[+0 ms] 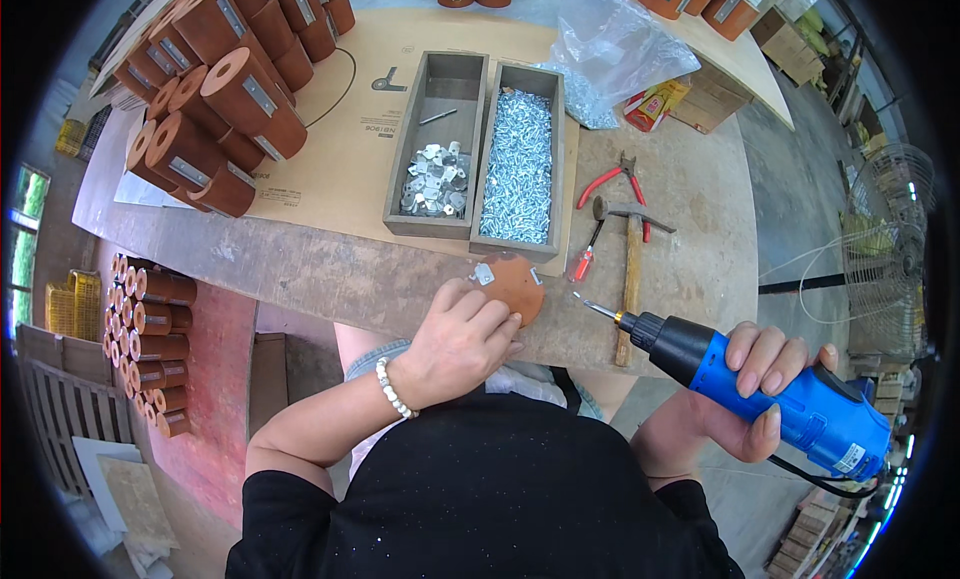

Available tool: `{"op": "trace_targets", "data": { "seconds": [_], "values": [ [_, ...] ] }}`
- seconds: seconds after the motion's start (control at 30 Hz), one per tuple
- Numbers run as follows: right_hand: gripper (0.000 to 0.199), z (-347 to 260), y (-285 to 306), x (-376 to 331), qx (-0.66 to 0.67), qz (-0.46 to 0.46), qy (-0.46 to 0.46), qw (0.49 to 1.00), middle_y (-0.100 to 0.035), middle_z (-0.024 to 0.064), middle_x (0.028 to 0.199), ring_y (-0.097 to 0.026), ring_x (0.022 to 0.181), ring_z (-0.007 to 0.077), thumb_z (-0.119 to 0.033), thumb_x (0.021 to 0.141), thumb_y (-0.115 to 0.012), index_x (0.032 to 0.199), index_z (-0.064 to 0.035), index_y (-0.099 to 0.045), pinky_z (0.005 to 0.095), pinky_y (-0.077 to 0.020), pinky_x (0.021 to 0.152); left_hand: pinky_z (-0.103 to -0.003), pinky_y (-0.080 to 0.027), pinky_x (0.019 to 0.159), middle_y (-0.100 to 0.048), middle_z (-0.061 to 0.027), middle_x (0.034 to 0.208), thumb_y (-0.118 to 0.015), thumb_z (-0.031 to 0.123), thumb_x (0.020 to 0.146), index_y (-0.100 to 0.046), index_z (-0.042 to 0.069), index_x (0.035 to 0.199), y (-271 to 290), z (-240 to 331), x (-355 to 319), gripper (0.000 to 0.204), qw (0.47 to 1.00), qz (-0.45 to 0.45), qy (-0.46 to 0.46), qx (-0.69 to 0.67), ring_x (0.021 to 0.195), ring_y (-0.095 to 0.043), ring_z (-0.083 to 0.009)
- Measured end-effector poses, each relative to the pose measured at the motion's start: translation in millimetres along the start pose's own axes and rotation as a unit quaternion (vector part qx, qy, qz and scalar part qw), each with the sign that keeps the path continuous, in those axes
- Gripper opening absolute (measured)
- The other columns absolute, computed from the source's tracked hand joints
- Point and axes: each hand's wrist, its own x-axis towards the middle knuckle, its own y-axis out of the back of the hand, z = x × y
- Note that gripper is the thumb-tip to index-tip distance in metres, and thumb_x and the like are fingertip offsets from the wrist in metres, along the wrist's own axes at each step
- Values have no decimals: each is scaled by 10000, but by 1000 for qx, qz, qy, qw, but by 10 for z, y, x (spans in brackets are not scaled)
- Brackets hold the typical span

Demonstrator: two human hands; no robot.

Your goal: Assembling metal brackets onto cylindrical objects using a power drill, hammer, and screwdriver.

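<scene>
My left hand (455, 344), with a beaded bracelet at the wrist, is closed on a round reddish-brown disc (519, 295) at the table's near edge. A small metal plate (483, 274) sits on the disc's left side by my fingertips, and a second metal piece shows at its right rim. My right hand (765, 374) grips a blue and black corded electric screwdriver (715, 359). Its bit (597, 307) points left toward the disc, apart from it. Beyond the disc stand two wooden trays: one of metal plates (436, 179), the other full of screws (517, 164).
Red-handled pliers (637, 184), a hammer (631, 279) and a small screwdriver (583, 261) lie right of the trays. Brown cylinders (240, 89) are stacked at the left, more (160, 319) below. A plastic bag (605, 49) lies at the back; a fan (885, 229) stands at the right.
</scene>
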Motion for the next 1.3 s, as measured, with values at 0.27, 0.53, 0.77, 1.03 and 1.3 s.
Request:
{"op": "trace_targets", "data": {
  "seconds": [0.27,0.53,0.77,1.03,1.3],
  "values": [
    [649,41,-153,-94,24,-25,-41,999,-501,36,771,-514,607,142,-107,706,-620,1279,-25,-326,305,-438,580,-372,-365,771,-527,-18,820,-752,162,591,-663,73,950,-50,-160,-98,380,997,35,21,-58,798,-495,-208],
    [711,78,-240,-209,0,-32,-167,986,-513,30,734,-540,618,190,-120,713,-697,1301,-114,-298,370,-455,591,-365,-349,750,-547,-10,835,-761,123,541,-659,80,911,-128,-118,-174,386,976,115,130,-133,810,-497,-206],
    [710,117,-273,-238,-4,-37,-192,981,-510,29,734,-539,631,187,-129,720,-700,1294,-127,-281,375,-455,605,-356,-340,734,-549,-8,847,-746,88,546,-664,93,903,-141,-131,-202,366,983,119,96,-103,803,-500,-201],
    [712,111,-257,-238,-14,-35,-187,982,-508,27,730,-539,633,186,-134,719,-706,1291,-131,-282,374,-455,608,-337,-349,750,-549,-11,845,-761,93,572,-685,90,887,-52,-192,-190,324,978,66,130,-149,778,-496,-193],
    [705,99,-238,-229,-9,-38,-185,982,-510,26,731,-540,630,189,-135,721,-707,1285,-126,-285,378,-459,608,-336,-372,760,-562,-26,857,-764,95,567,-665,104,891,107,-354,-124,340,974,75,142,-159,834,-526,-211]
  ]
}}
